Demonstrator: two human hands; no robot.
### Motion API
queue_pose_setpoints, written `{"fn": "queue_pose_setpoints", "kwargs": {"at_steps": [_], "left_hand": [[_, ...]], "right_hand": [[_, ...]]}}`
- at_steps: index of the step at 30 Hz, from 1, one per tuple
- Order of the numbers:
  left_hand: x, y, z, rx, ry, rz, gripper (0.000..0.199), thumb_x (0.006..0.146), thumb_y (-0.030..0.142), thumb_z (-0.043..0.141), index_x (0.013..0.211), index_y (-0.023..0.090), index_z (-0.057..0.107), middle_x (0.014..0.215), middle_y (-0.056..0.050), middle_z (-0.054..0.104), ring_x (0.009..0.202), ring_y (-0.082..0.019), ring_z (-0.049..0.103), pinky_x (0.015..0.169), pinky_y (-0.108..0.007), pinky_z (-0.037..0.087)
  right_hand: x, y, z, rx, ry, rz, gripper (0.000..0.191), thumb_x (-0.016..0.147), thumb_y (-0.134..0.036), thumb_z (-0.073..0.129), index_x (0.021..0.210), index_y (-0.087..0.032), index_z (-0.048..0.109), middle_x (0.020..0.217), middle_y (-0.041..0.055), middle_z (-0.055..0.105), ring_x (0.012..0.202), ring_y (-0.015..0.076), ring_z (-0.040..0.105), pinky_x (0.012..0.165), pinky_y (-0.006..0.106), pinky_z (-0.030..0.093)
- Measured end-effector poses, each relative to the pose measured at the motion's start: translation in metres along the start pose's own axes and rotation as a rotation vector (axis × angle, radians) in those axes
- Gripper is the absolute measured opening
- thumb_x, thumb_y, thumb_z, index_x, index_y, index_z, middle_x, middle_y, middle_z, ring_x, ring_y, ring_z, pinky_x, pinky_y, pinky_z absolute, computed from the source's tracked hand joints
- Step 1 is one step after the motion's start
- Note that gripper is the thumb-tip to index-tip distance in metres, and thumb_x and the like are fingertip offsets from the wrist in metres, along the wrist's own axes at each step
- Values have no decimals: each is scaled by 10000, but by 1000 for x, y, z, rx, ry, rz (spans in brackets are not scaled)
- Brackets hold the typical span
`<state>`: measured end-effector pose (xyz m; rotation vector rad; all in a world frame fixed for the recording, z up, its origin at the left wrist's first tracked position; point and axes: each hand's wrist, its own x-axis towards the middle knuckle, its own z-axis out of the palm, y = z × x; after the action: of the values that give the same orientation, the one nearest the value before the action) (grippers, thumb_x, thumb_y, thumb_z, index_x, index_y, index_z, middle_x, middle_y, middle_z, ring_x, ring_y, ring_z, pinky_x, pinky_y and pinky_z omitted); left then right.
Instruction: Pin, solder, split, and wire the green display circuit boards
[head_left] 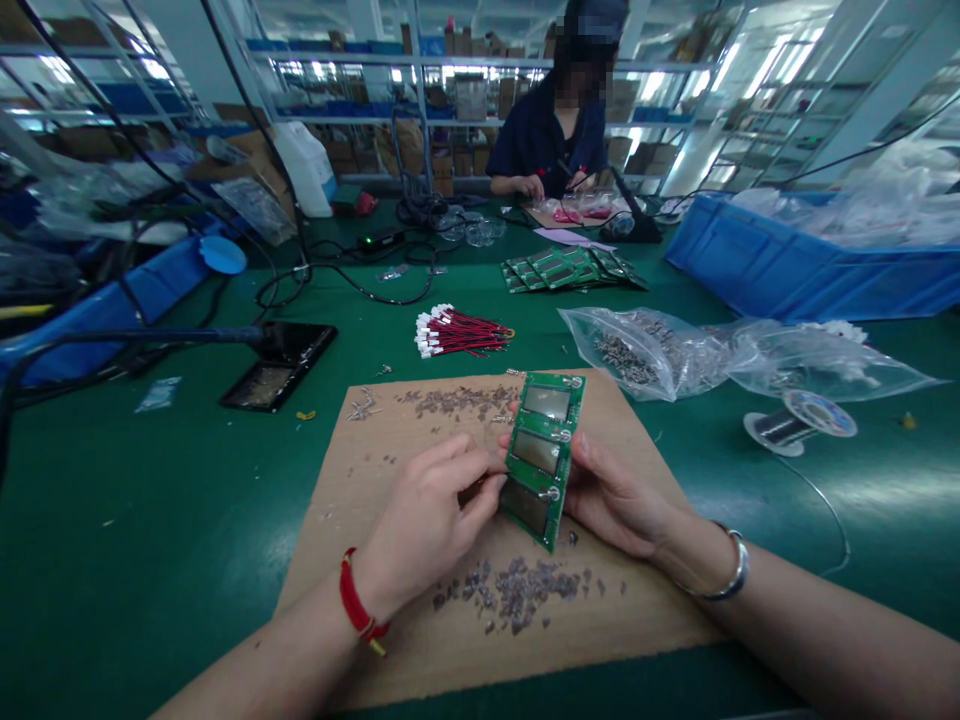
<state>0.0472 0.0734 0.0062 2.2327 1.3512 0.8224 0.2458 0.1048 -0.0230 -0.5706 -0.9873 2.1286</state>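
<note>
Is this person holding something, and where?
Yes, a green circuit board: the right hand holds its right edge from behind. The left hand is at its lower left edge.

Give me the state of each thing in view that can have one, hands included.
Circuit board panel: held up, tilted
Left hand: fingers pinched at panel's edge
Right hand: gripping panel
Cardboard sheet: flat, strewn with dark bits
Red-black wires: bundled
Other circuit boards: piled, overlapping
Solder wire spool: strand trailing off
Right blue bin: filled with plastic bags
</note>
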Motion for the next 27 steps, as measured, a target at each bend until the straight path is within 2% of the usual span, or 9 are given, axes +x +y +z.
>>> {"fn": "queue_pose_setpoints", "kwargs": {"at_steps": [6, 11, 27], "left_hand": [[1, -3, 1, -13, -5, -10, 157, 875, 181, 493, 875, 193, 649, 730, -12, 541, 668, -137, 499, 611, -290, 398], [-1, -2, 1, -17, -7, -21, 161, 876, 181, 494, 877, 186, 655, 717, -12, 530, 652, -135, 491, 598, -286, 390], [0, -1, 2, -28, -18, -38, 170, 878, 188, 491, 880, 187, 661, 716, -15, 537, 652, -138, 492, 603, -291, 399]], "right_hand": [[1, 1, -2, -12, -12, -1, 344, 864, -455, 544, 1135, -247, 577, 1163, 73, 615, 1056, 226, 570, 934, 450, 423], [1, 1, -1, -8, -23, -3, 336, 856, -444, 563, 1121, -239, 587, 1137, 73, 627, 1036, 219, 579, 909, 423, 443], [0, 1, -2, -14, 2, 10, 373, 840, -451, 586, 1142, -234, 576, 1161, 79, 624, 1041, 221, 584, 894, 423, 454]]}}
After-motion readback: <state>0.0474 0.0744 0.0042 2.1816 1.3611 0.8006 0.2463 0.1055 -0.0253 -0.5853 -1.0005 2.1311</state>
